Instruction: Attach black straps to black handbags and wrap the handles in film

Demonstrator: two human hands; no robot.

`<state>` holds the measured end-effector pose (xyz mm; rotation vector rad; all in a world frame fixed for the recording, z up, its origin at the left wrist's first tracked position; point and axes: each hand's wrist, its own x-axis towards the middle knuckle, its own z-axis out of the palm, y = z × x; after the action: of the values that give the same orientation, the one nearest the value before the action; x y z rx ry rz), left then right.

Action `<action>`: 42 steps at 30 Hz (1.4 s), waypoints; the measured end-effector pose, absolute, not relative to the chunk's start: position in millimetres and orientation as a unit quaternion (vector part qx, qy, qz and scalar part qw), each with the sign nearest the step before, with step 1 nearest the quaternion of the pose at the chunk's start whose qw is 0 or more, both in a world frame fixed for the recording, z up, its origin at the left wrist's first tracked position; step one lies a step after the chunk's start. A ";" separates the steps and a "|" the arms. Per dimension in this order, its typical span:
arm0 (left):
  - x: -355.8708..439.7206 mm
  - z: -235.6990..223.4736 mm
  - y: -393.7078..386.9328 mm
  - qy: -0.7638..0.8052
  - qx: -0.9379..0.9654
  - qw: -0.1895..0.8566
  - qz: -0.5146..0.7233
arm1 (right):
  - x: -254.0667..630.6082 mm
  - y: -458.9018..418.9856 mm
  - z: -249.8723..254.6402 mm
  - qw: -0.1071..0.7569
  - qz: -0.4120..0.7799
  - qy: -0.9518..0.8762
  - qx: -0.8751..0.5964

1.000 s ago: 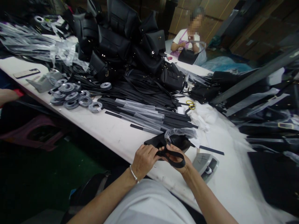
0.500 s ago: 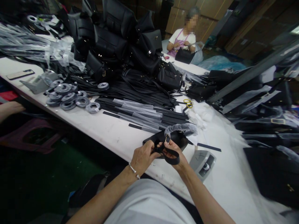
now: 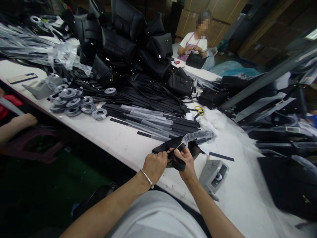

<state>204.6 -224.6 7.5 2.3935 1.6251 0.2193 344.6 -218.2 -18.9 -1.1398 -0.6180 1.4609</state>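
Note:
My left hand, with a silver bracelet at its wrist, is closed around part of a black strap. The strap's loop hangs between my two hands. My right hand pinches the same strap close to a gold-coloured buckle. From the buckle a section wrapped in clear plastic runs up and to the right. Right behind my fingers, a black handbag lies on the white table, partly hidden by my hands.
A grey tape dispenser stands right of my right hand. Beyond lie black straps, coiled rolls, yellow-handled scissors and piled black bags. A co-worker sits across the table; another person's arm shows at left.
My left hand has turned into a tighter fist on the strap. The buckle has tilted and shifted slightly right, and the plastic-wrapped section has straightened out rightward. The arm at left has moved inward.

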 end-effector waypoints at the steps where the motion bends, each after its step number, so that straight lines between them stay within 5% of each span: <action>1: 205.5 11.3 -223.5 0.560 0.816 0.130 0.060 | 343.3 -218.9 -16.3 0.563 0.609 -0.272 -0.488; 6: 199.1 12.9 -219.5 0.561 0.803 0.192 0.059 | 339.1 -223.1 -10.5 0.575 0.578 -0.285 -0.503; 15: 190.6 -6.1 -223.2 0.595 0.742 0.294 0.102 | 342.2 -223.2 -32.5 0.534 0.699 -0.176 -0.442; 22: 189.0 -15.8 -222.9 0.539 0.604 0.549 0.205 | 337.6 -226.0 -35.2 0.546 0.679 -0.181 -0.456; 28: 177.6 -42.3 -227.4 0.471 0.513 0.651 0.303 | 344.5 -215.4 -30.5 0.564 0.637 -0.168 -0.498; 34: 134.8 -81.9 -263.8 0.555 0.472 0.623 0.285 | 383.1 -188.1 -33.1 0.613 0.546 -0.144 -0.553; 42: 125.4 -80.2 -274.1 0.525 0.597 0.571 0.207 | 389.5 -186.2 -31.9 0.566 0.604 -0.162 -0.538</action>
<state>125.4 -274.1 -80.2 1.3999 1.2323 0.4855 389.5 -186.2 -31.9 -1.2645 -0.3806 1.4197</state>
